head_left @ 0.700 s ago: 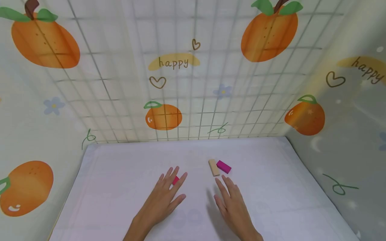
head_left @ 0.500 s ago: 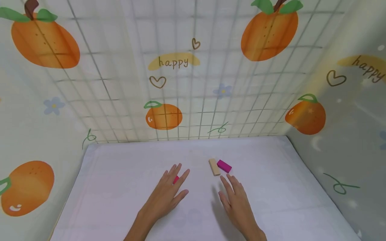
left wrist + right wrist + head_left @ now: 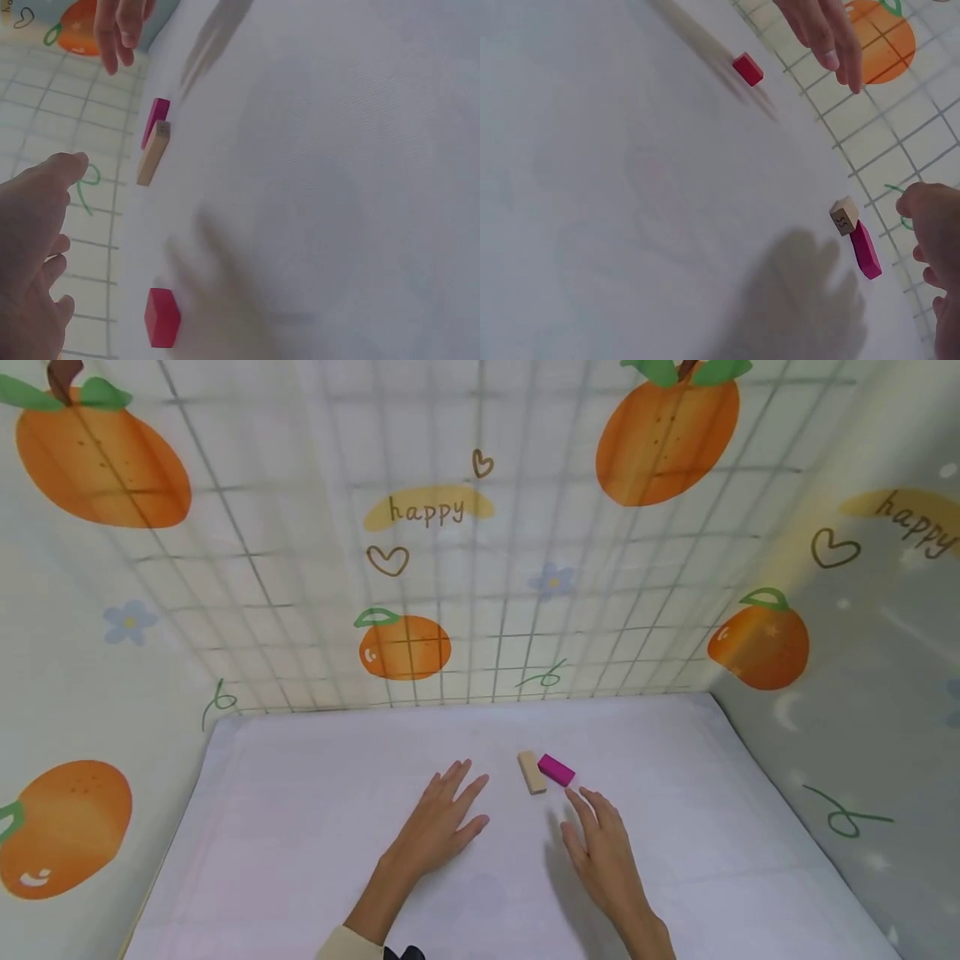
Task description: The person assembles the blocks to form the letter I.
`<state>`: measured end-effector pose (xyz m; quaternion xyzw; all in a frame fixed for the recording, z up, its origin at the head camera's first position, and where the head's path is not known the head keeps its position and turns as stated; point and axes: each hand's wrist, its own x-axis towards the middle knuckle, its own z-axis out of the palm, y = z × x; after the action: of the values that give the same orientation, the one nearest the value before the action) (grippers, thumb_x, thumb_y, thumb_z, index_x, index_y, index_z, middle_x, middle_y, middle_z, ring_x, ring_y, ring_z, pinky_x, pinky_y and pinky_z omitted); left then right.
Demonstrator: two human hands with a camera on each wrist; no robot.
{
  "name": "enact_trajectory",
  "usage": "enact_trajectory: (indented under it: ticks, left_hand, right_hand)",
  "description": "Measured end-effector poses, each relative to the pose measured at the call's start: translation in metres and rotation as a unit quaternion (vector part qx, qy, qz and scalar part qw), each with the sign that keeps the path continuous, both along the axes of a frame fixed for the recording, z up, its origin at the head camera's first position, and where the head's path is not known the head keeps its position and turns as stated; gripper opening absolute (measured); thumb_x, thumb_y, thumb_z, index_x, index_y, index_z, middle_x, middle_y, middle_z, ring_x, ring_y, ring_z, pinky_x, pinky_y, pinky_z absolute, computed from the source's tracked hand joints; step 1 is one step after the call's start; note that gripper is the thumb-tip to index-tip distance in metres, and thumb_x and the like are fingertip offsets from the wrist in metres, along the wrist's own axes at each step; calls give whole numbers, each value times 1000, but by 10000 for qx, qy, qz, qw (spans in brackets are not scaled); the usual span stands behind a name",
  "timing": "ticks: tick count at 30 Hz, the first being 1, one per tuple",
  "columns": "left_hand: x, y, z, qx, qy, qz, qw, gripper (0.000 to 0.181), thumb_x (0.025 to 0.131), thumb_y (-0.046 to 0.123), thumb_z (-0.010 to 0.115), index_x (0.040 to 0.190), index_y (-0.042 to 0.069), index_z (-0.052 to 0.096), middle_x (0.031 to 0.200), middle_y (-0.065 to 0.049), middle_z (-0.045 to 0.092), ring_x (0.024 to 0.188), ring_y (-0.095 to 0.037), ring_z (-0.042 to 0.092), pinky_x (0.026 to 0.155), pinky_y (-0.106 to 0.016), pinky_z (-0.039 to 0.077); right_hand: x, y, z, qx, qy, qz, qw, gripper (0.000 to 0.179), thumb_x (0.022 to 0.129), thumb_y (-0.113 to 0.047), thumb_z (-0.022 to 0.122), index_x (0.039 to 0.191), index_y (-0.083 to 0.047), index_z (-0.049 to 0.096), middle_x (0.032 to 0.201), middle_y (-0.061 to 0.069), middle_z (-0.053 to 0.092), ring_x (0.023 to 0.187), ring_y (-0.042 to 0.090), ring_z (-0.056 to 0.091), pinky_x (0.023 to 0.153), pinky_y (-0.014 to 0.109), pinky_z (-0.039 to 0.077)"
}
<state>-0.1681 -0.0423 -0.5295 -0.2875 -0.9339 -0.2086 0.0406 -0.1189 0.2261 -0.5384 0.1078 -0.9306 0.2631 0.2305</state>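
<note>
My left hand (image 3: 441, 823) hovers over the white tabletop with its fingers extended and holds nothing. It hides the red block in the head view; the left wrist view shows that red block (image 3: 162, 318) lying on the cloth below the hand. A pale wooden block (image 3: 532, 772) and a magenta block (image 3: 557, 770) lie close together farther right. In the right wrist view the wooden block's end (image 3: 841, 220) carries a dark "55". Just on the near side of the magenta block, my right hand (image 3: 607, 858) is held above the table, its fingers loosely bent and holding nothing.
A white cloth (image 3: 300, 793) covers the table. Fabric walls with printed oranges (image 3: 405, 647) rise along its back, left and right edges. A light sleeve (image 3: 351, 945) and a small dark object (image 3: 411, 952) show at the bottom edge.
My left hand has shifted right and slightly forward, and it now covers the red block in the head view. My right hand has also moved rightward. The wooden and magenta blocks stay together.
</note>
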Motion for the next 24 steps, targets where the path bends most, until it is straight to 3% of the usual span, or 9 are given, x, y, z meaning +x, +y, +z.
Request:
enact_trajectory:
  ticks: [12, 24]
  left_hand:
    - [-19, 25, -15, -421, 72, 209, 9989, 63, 103, 48, 52, 157, 20, 37, 164, -9, 31, 153, -24, 22, 122, -50, 19]
    - [-32, 45, -30, -591, -67, 212, 9980, 67, 102, 54, 50, 158, 21, 35, 164, -6, 32, 152, -23, 23, 123, -47, 18]
  right_hand:
    - [-17, 11, -7, -123, -127, -108, 9998, 43, 91, -4, 70, 132, 5, 60, 131, 29, 57, 120, 46, 51, 99, 63, 42]
    - [-35, 17, -11, -226, -665, -159, 9974, 42, 93, -5, 68, 133, 3, 60, 135, 27, 56, 128, 47, 47, 106, 64, 38]
